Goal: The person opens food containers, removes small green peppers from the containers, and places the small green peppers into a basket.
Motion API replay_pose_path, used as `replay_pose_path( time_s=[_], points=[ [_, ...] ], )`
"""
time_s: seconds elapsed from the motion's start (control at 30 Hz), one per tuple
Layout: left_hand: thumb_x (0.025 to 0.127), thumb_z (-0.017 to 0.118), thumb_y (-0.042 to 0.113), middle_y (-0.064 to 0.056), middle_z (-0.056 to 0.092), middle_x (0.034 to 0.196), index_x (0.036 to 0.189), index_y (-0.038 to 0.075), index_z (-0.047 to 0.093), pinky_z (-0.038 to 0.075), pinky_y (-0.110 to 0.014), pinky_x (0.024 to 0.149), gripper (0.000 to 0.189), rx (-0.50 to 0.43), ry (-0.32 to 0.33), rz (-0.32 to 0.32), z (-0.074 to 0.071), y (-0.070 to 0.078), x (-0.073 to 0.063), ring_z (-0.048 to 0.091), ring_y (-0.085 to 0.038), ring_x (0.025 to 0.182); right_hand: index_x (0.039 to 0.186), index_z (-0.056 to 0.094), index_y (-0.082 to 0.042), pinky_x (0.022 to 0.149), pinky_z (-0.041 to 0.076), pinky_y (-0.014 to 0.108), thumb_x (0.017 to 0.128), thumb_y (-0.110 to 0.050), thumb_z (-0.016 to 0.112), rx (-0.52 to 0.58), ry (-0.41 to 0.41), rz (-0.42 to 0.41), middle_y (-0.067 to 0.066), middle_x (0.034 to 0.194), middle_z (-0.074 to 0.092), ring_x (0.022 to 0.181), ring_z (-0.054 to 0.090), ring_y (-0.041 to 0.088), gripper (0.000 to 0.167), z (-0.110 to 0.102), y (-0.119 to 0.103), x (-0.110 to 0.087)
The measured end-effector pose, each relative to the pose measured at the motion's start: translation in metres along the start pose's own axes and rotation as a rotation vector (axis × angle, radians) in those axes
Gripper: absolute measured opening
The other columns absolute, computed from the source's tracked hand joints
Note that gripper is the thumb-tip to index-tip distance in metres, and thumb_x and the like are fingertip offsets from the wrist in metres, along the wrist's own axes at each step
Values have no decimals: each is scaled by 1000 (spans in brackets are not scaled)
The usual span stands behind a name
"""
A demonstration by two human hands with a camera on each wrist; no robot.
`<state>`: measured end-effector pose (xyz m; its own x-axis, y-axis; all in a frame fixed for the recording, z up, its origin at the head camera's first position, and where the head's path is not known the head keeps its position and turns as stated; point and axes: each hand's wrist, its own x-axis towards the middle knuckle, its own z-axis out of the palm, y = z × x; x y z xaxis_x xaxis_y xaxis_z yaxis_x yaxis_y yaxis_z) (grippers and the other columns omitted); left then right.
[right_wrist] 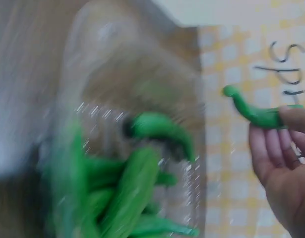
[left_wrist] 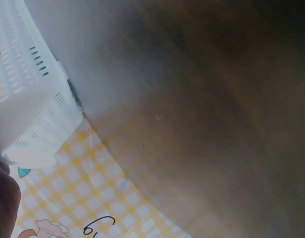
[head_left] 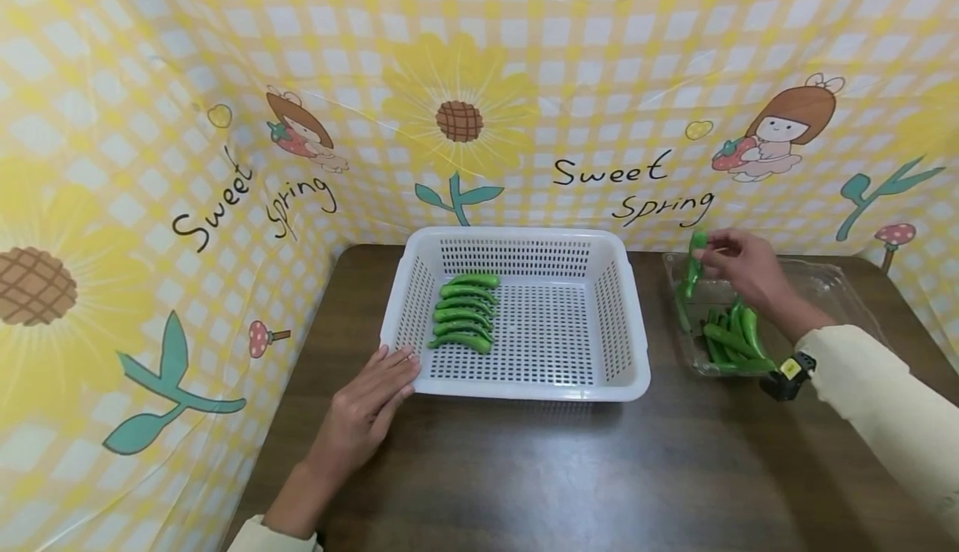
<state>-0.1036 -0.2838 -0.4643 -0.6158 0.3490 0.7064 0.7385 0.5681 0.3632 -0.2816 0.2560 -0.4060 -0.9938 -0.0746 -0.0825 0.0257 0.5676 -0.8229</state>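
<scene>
My right hand point(head_left: 745, 267) pinches a green chili pepper point(head_left: 697, 252) between thumb and fingers, raised above the left part of a clear plastic box point(head_left: 839, 302). The same pepper point(right_wrist: 256, 115) shows in the right wrist view, curved, with its rounded end free. More green peppers point(head_left: 734, 337) lie heaped in the box. At the near left corner of a white perforated basket point(head_left: 524, 390), my left hand point(head_left: 375, 398) rests its fingers on the rim. Several green peppers point(head_left: 462, 327) lie in a column, side by side, in the basket's left part.
The basket and box stand on a dark brown wooden table point(head_left: 509, 469). Behind and to the left hangs a yellow checked cloth point(head_left: 360, 119) with flowers and lettering. A black band with a yellow-marked device point(head_left: 790, 373) is on the right wrist.
</scene>
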Motion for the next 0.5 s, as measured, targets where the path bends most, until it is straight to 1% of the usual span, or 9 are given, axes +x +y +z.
replay_pose_path(
  time_s=[0.07,0.13,0.2,0.27,0.3,0.33,0.4,0.5],
  points=[
    [105,60,19,-21,74,122,123,0,73,41,-43,123,30,3,0,-1,-1,1,-1,68,-34,122,145,46,6,78,61,12,104,-35,61,79,28,-3,-10,108,60,89,63,-7,60,0,-9,0],
    [105,59,19,-21,74,122,123,0,73,41,-43,123,30,6,4,0,-1,1,-2,69,-34,122,147,46,3,81,60,10,102,-38,63,159,53,-8,-16,105,57,94,61,-7,64,4,-18,1],
    [105,60,19,-21,74,122,124,1,73,41,-43,123,29,6,9,1,-1,1,-2,69,-34,122,145,49,-2,83,58,7,101,-38,65,238,69,-26,-18,106,58,99,60,-5,60,9,-28,2],
    [105,60,19,-21,74,122,124,1,72,41,-43,123,29,5,11,3,-1,1,-3,69,-35,121,140,54,-4,83,59,8,99,-31,69,349,71,-48,-15,106,60,100,60,-2,51,16,-37,1],
    [105,60,19,-20,74,122,124,1,72,41,-43,123,29,4,11,4,-1,1,-3,69,-35,121,137,57,-5,83,60,9,98,-29,71,385,71,-60,-14,106,62,100,61,-1,47,20,-42,1],
    [105,60,19,-20,74,122,124,1,72,42,-44,123,29,2,11,6,-1,1,-2,69,-36,121,135,58,-6,83,60,10,98,-27,71,408,67,-72,-13,105,63,99,62,0,45,24,-46,1],
    [104,61,18,-20,74,122,125,2,72,42,-44,123,29,2,10,8,0,1,-2,69,-36,121,132,60,-7,83,61,11,98,-28,72,396,51,-97,-12,105,64,99,63,0,41,33,-56,0],
    [104,61,18,-20,74,122,125,1,72,43,-45,122,29,2,10,11,0,0,-1,69,-36,121,132,62,-3,87,62,15,97,-29,72,388,36,-124,-11,104,66,100,65,3,44,47,-70,2]
  ],
)
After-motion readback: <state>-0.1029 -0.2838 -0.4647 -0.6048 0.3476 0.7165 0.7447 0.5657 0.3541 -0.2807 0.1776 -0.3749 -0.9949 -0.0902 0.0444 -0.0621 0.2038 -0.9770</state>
